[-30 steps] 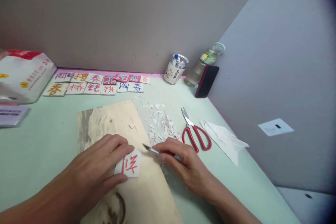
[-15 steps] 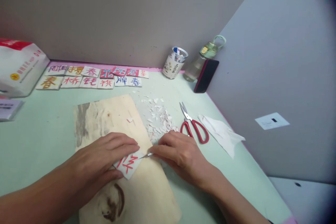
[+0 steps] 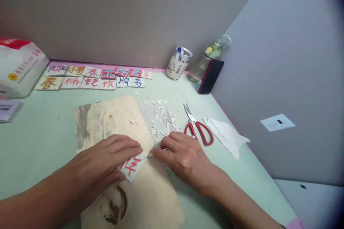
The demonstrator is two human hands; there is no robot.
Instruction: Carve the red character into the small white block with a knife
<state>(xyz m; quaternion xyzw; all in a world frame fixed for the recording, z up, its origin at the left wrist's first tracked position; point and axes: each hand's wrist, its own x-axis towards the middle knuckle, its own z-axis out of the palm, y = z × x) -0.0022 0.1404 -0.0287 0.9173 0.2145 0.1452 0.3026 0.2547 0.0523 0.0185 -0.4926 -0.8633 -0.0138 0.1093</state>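
On the wooden board (image 3: 152, 189) lies a small white tile (image 3: 134, 169) marked with a red handwritten character. My left hand (image 3: 115, 154) holds it down, thumb at the lower edge and fingers across the upper edge, covering its left part. My right hand (image 3: 182, 157) is closed around a slim craft knife (image 3: 151, 155). Its thin metal tip is at the right corner of the tile; most of the handle is hidden by the fingers. Whether the tip touches the tile I cannot tell. A tiny white chip (image 3: 132, 121) rests higher on the board.
White shavings (image 3: 162, 118) are scattered right of the board, beside red-handled scissors (image 3: 199, 127) and a crumpled tissue (image 3: 227, 136). Two rows of lettered tiles (image 3: 91, 83) line the back left, near a white bag (image 3: 20, 68). A can (image 3: 177, 65), bottle (image 3: 199, 69) and phone (image 3: 211, 77) stand behind.
The knife tip has drawn back a little to the right, from over the tile to its corner. My left hand and the tile stay in place.
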